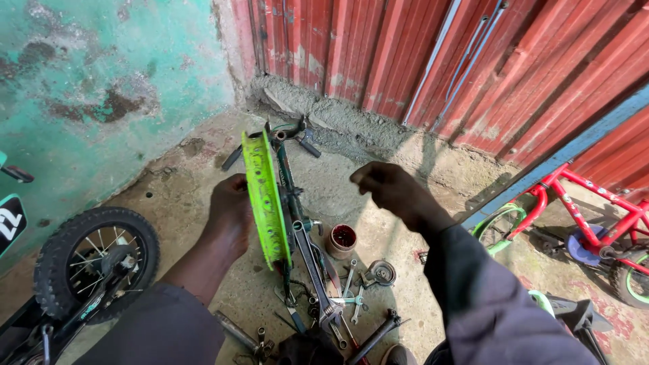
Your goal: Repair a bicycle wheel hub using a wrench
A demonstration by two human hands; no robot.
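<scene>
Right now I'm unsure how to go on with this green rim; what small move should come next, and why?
Probably bring the right hand down onto the green rim. Only the left hand steadies it, upright in the upturned bike frame, while the right hand hangs apart in the air, fingers pinched.

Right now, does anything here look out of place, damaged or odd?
Yes. The green rim has no tyre and sits in an upturned bike frame; the left hand holds the rim. Wrenches and other tools lie scattered on the concrete floor beside an open tin. The teal wall is flaking.
</scene>
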